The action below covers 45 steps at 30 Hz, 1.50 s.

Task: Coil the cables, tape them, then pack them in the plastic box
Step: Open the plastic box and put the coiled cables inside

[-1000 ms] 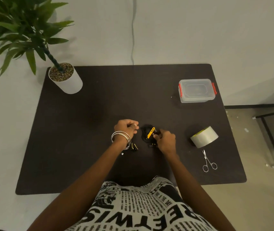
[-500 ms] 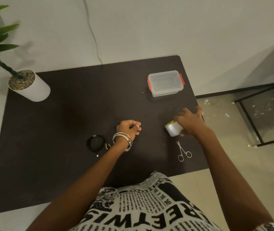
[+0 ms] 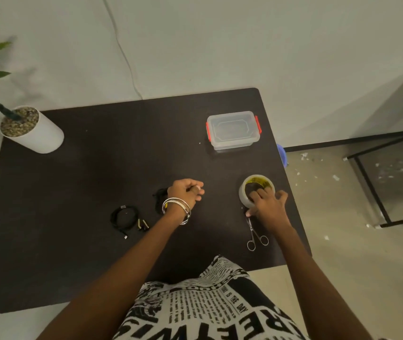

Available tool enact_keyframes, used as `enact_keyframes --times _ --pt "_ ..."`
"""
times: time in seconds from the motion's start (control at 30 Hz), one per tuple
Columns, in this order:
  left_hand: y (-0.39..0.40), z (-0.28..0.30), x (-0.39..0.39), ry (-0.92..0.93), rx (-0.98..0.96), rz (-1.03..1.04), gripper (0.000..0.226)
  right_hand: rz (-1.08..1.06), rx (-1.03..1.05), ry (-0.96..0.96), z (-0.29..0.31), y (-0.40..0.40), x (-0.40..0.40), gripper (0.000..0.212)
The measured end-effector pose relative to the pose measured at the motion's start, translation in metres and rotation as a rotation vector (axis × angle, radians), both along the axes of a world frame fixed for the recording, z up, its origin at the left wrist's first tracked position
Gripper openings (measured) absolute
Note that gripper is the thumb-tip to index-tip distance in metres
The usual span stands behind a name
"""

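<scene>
Gripping tape roll (image 3: 256, 190): right hand (image 3: 268, 204) | left hand (image 3: 187, 192) fisted, hiding dark cable (image 3: 159, 196)

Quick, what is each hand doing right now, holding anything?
Left hand: closed in a fist over a dark coiled cable, apparently holding it.
Right hand: fingers hooked into the tape roll, gripping it.

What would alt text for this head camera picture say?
A person's right hand grips a white roll of tape on a dark table; the left hand holds a black coiled cable. A lidded clear plastic box sits behind.
</scene>
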<state>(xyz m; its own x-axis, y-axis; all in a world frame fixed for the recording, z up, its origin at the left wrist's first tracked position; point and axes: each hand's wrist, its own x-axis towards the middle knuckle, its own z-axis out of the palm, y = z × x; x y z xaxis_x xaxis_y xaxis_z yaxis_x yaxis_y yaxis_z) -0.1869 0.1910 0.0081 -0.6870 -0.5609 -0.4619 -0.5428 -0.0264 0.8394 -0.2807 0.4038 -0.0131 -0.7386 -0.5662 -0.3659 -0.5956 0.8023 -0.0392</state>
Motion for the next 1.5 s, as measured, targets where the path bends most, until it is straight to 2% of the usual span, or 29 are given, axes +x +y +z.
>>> enact_keyframes --times 0.1,0.2,0.27,0.37,0.47,0.6,0.7,0.83,1.0,1.13,1.23,1.37,1.5 --pt "-0.005 -0.003 -0.008 -0.020 -0.014 0.011 0.016 -0.125 -0.156 -0.148 0.025 -0.009 -0.020 0.049" --pt "-0.012 -0.002 -0.019 -0.024 0.009 0.050 0.016 -0.277 -0.390 -0.363 0.049 -0.022 -0.049 0.037" --pt "-0.019 -0.001 -0.031 -0.034 0.043 0.079 0.015 -0.391 -0.564 -0.320 0.053 -0.036 -0.073 0.027" --pt "-0.033 -0.001 -0.057 -0.053 0.095 0.108 0.017 -0.775 -0.808 -0.238 0.050 -0.064 -0.105 0.021" --pt "-0.042 0.003 -0.088 -0.079 0.121 0.070 0.032 -0.952 -0.773 -0.238 0.040 -0.082 -0.127 0.035" --pt "-0.042 0.011 -0.125 -0.082 0.085 -0.069 0.050 -0.891 -0.748 -0.301 0.031 -0.100 -0.138 0.041" --pt "-0.039 0.011 -0.142 -0.048 0.119 -0.124 0.038 -0.859 -0.745 -0.270 0.026 -0.108 -0.138 0.039" --pt "-0.057 -0.001 -0.137 -0.048 0.079 0.098 0.019 -0.885 -0.827 -0.264 0.026 -0.119 -0.124 0.038" --pt "-0.100 -0.004 -0.084 -0.035 -0.022 0.347 0.027 -0.813 -0.914 -0.330 0.027 -0.158 -0.082 0.035" --pt "-0.142 -0.005 -0.027 0.029 0.000 0.516 0.026 -0.754 -0.915 -0.412 0.018 -0.200 -0.041 0.028" --pt "-0.171 -0.003 0.019 0.055 0.023 0.569 0.026 -0.700 -0.891 -0.493 0.016 -0.233 -0.008 0.024" --pt "-0.204 -0.011 0.063 0.009 0.005 0.595 0.028 -0.630 -0.859 -0.513 0.010 -0.264 0.028 0.029" --pt "-0.227 -0.020 0.085 -0.082 -0.053 0.510 0.022 -0.614 -0.815 -0.519 0.007 -0.280 0.050 0.026"
